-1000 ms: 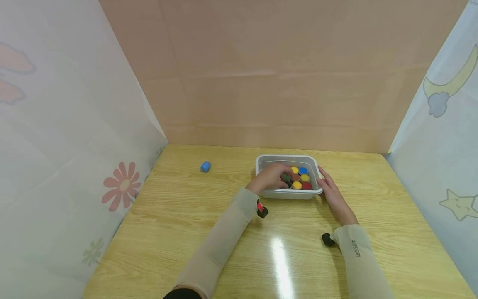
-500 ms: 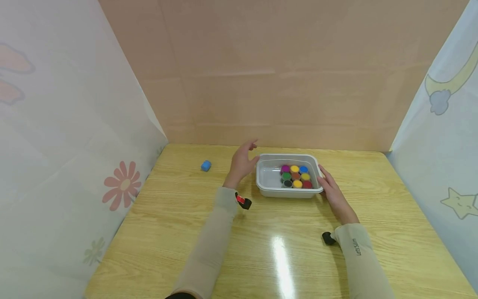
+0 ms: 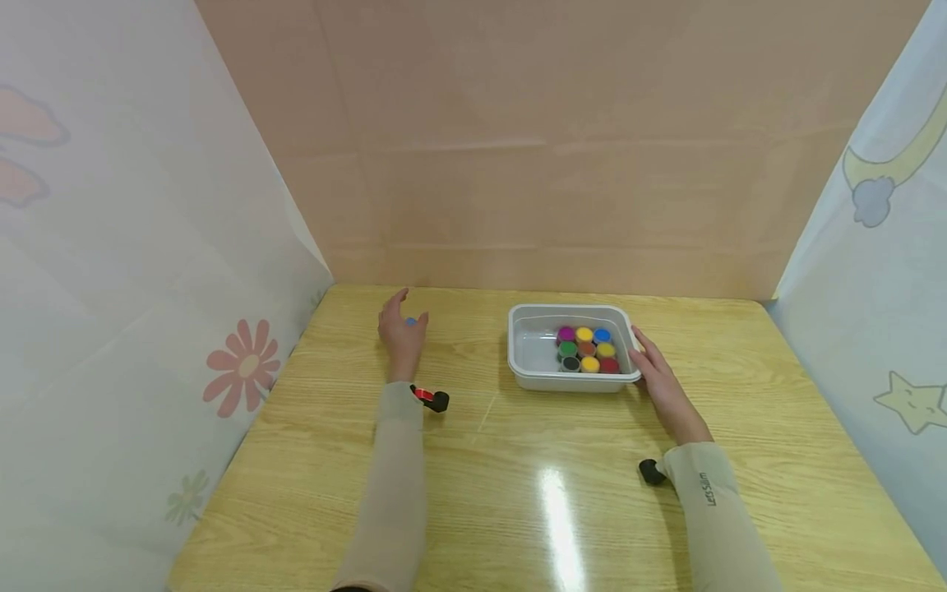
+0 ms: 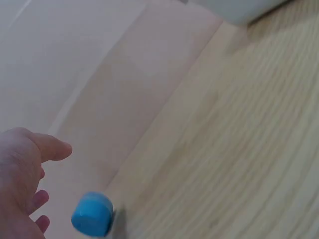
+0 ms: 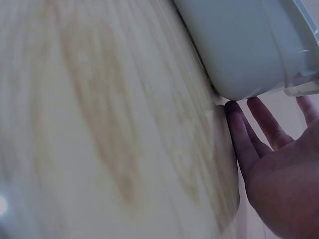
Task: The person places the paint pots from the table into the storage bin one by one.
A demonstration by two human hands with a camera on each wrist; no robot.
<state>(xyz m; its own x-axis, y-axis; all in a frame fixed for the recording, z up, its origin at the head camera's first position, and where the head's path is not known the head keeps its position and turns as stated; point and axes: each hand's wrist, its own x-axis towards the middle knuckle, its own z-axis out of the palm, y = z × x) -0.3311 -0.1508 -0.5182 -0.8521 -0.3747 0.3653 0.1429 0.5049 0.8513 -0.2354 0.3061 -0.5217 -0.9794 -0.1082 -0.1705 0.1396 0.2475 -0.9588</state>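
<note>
My left hand [image 3: 403,339] is at the back left of the table, fingers and thumb spread around a small blue tub [image 4: 92,215]. In the left wrist view there is a gap between the thumb and the tub; in the head view the hand mostly hides it. At the right end of a light grey plastic box [image 3: 570,383], my right hand [image 3: 666,399] rests its fingers against the wall. Those fingers [image 5: 266,119] look nearly straight in the right wrist view. Several small round tubs with coloured tops [image 3: 586,349] stand grouped in the box's right half.
The wooden table [image 3: 488,485] carries the box right of centre, towards the back. Brown paper [image 3: 555,164] rises behind the table, and printed white sheets [image 3: 133,247] flank it. Black wrist cameras [image 3: 651,472] stick out from the cuffs.
My left hand has come out of the box and moved left across the table to the blue tub, its fingers spreading. The right hand has stayed at the box's end.
</note>
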